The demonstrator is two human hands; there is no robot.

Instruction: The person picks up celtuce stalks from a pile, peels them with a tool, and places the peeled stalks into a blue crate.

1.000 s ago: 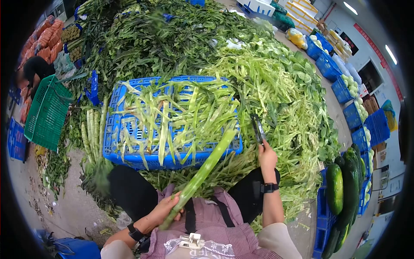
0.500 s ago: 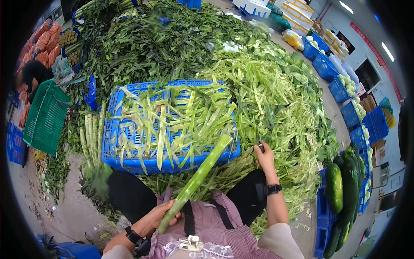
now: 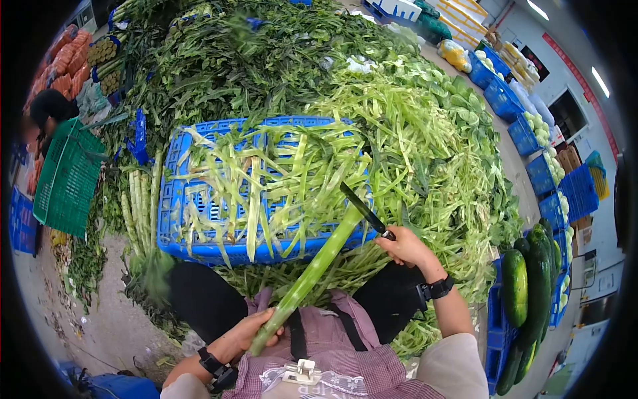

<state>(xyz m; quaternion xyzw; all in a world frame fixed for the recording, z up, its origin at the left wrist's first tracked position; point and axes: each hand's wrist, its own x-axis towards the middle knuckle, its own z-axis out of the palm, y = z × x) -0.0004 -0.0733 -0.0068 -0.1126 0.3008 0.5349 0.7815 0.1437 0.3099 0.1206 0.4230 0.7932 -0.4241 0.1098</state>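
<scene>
A long pale-green celtuce stem slants up and away from my lap, its far end over the near right edge of an upturned blue crate. My left hand is wrapped round the stem's lower end. In my right hand is a knife with a black handle and a dark narrow blade. The blade crosses the far end of the stem and points up and left. Peel strips lie scattered over the crate.
Heaps of dark leaves and peelings surround the crate. Celtuce stems stand at its left, with a green basket and a crouching person beyond. Large green gourds rest on blue crates at the right.
My right hand has moved left and slightly down, bringing the knife blade from the peelings onto the stem's far end. My left hand still holds the stem, nearly in place.
</scene>
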